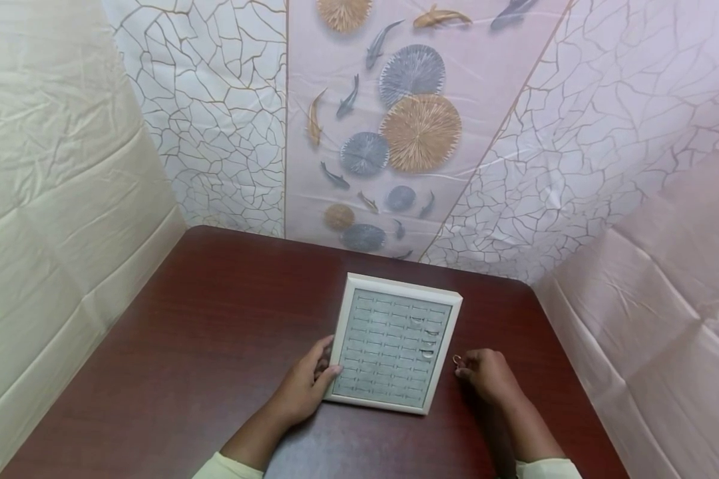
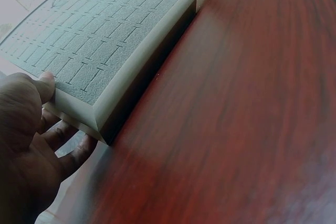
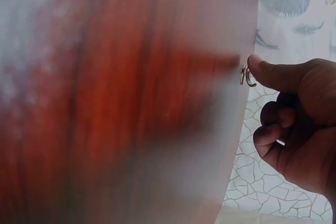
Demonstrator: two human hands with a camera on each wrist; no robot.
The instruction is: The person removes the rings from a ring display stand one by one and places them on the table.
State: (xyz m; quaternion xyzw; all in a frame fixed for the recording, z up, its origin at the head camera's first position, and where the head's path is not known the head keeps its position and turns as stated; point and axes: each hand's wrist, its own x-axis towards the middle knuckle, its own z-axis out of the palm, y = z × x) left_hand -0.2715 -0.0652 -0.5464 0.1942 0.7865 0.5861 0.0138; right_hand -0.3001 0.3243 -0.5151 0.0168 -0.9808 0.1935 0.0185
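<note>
My main worry is the small ring (image 3: 243,76) that my right hand (image 1: 488,376) pinches at its fingertips, just off the right side of the tray (image 1: 395,349): so little of it is caught that a slight roll of the thumb could drop it on the tabletop (image 1: 245,299) beside the tray. My left hand (image 1: 305,386) grips the tray's left edge, thumb over the front of the frame and fingers behind; held from that one side, the tray could swing or tip, I judge, if its far side were pushed. A careless brush there might also unseat the four rings (image 1: 428,343) set in its upper right part. The tray itself leans slightly back over the tabletop, though I can't tell how much of its lower edge is supported. It is rectangular, with a smooth cream frame around a textured grey insert, cut with rows of short slots. Against that insert the four rings read as thin bands. The pinched one shows gold and silvery parts; I can't tell whether it is really two pieces.
</note>
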